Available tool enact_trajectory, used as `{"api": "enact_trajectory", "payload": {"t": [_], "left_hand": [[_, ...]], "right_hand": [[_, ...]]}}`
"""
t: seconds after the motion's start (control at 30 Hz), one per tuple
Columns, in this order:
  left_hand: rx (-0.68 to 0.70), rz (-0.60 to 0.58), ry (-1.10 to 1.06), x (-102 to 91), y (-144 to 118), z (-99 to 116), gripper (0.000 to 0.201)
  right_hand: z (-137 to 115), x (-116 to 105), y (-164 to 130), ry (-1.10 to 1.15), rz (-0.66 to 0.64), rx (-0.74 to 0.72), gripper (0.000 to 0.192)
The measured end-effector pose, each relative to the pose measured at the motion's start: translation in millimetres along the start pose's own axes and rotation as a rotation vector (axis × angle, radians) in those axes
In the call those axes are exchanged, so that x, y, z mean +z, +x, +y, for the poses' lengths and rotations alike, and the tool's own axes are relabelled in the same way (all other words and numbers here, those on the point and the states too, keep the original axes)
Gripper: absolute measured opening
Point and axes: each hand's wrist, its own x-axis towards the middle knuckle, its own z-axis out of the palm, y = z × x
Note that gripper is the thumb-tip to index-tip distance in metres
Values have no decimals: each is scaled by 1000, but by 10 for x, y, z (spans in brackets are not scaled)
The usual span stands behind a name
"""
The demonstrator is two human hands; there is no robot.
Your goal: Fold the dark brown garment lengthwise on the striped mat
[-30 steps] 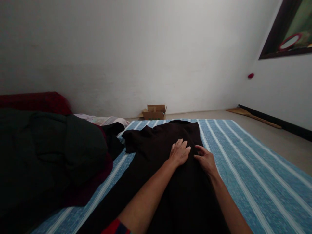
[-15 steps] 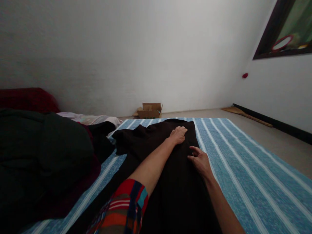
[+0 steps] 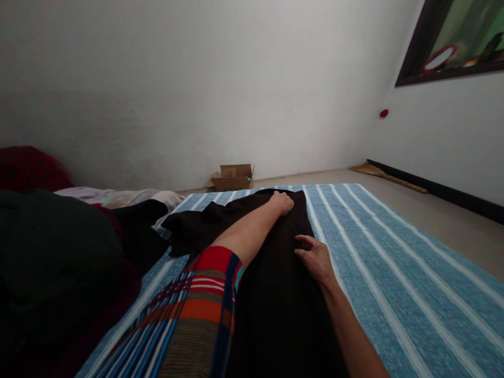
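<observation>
A dark brown, nearly black garment (image 3: 275,294) lies spread lengthwise on a blue and white striped sheet (image 3: 378,252). Its left side is bunched in folds, and its exact kind is hard to make out. My left hand (image 3: 282,203) reaches across to the garment's far end, with the fingers curled down on the cloth by the top edge; the fingertips are partly hidden. Closer to me, my right hand (image 3: 316,258) is at the garment's right edge, thumb and forefinger apart, holding nothing visible.
On the left is a heap of dark green clothing (image 3: 59,252), with pale bedding (image 3: 129,197) and a red cloth (image 3: 31,168) behind. A cardboard box (image 3: 233,178) sits past the sheet by the wall. A straw broom-like thing (image 3: 388,177) lies along the right wall.
My left hand, flat on the cloth before, has slid to the far edge and curled its fingers. The right hand keeps its pose. The whole view has shifted slightly.
</observation>
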Motion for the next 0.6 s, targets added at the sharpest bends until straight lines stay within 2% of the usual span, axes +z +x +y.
{"api": "enact_trajectory", "payload": {"t": [0.13,0.3,0.43,0.6], "left_hand": [[-37,15,1,99,65,38,29],[-55,74,-34,176,-4,48,27],[-47,169,-104,156,-187,25,32],[2,230,-213,150,-585,97,35]], "right_hand": [[-23,-27,1,-81,7,55,33],[-13,-65,7,-145,41,42,31],[9,-91,22,-213,18,52,32],[37,-116,50,-261,-25,26,33]]}}
